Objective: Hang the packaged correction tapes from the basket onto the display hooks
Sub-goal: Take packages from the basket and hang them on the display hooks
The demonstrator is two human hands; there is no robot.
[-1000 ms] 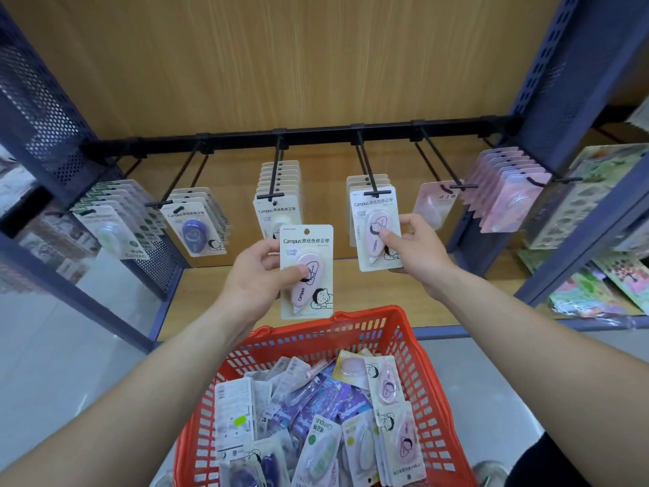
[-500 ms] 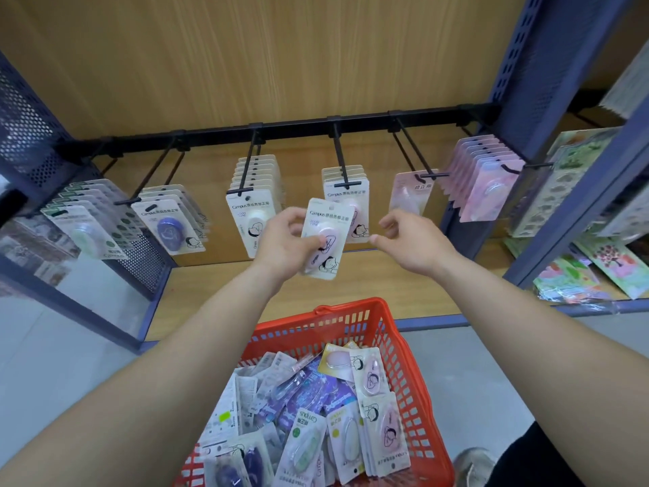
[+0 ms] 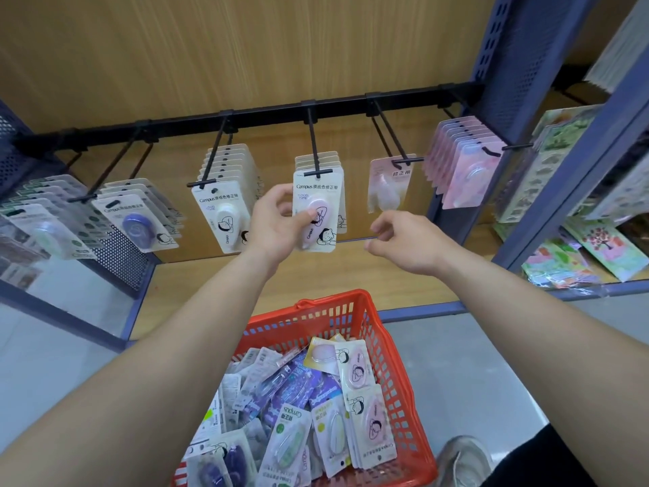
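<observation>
Left hand (image 3: 277, 228) grips one pink "Campus" correction-tape card (image 3: 322, 204) at centre black wire hook (image 3: 318, 172); right hand (image 3: 404, 244) loose, empty; one red plastic basket (image 3: 333, 301).

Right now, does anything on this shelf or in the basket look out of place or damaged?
Nothing looks damaged. One black wire hook carries a lone pale pink pack while its neighbours hold rows. Packs lie jumbled in the red plastic basket. The left hand grips a pink correction tape pack at the middle hook.
</observation>
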